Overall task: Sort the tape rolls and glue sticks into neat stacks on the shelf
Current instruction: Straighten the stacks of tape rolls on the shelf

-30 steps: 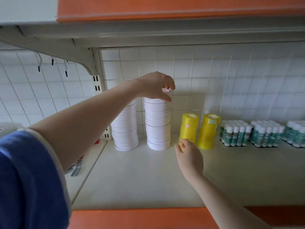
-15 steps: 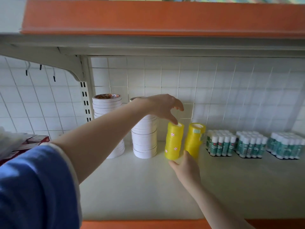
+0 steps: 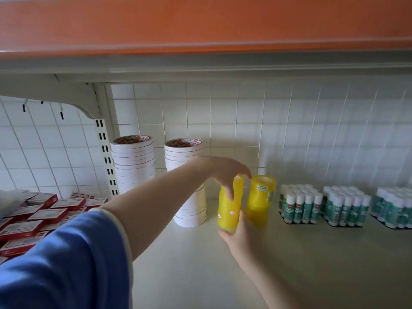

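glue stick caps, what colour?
White caps on the glue sticks, over green-and-white labelled bodies. Seen in the head view, the only one.

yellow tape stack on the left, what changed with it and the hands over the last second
The left hand left the top of the white tape stack and came down onto the left yellow tape stack, gripping its top. The right hand stayed at that stack's base. The stack now leans slightly. The right yellow tape stack, the other white stack and the glue sticks stayed put.
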